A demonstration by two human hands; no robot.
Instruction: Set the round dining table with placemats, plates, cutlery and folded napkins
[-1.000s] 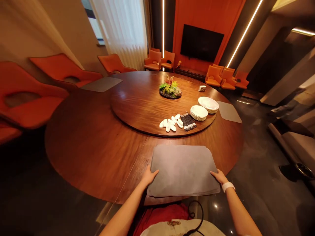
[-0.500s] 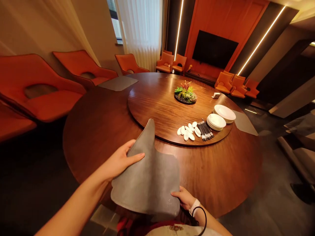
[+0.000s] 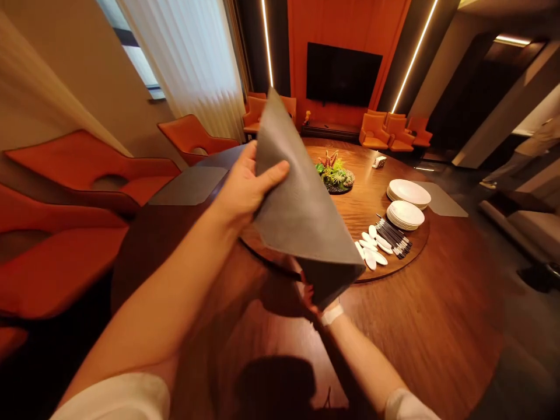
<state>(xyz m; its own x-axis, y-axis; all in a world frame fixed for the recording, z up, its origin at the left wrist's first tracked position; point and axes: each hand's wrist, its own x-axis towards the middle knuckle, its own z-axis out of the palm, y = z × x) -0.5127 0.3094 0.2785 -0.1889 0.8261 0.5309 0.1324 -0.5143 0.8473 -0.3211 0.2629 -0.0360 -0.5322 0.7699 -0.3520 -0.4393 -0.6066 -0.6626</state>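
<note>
A grey placemat (image 3: 301, 204), bent and tilted, is held up above the near part of the round wooden table (image 3: 441, 303). My left hand (image 3: 249, 184) is closed on its left edge, thumb on top and fingers behind. Under its lower end is my right hand (image 3: 311, 296), partly hidden by the drooping dark underside; the fingers seem to grip there. Whether more than one mat is held, I cannot tell. Two other grey placemats lie on the table, a left placemat (image 3: 188, 185) and a right placemat (image 3: 446, 200).
On the turntable (image 3: 406, 265) are stacked white plates (image 3: 405, 216), black chopsticks (image 3: 396, 238), small white oval pieces (image 3: 371, 258), a plant centrepiece (image 3: 335, 178) and a small holder (image 3: 380, 161). Orange chairs (image 3: 83, 169) line the left. A person (image 3: 531, 149) is at the far right.
Both hands have moved up and forward over the table with the placemat, which now stands steeper and folds over at its lower end. My view has turned left and tilted.
</note>
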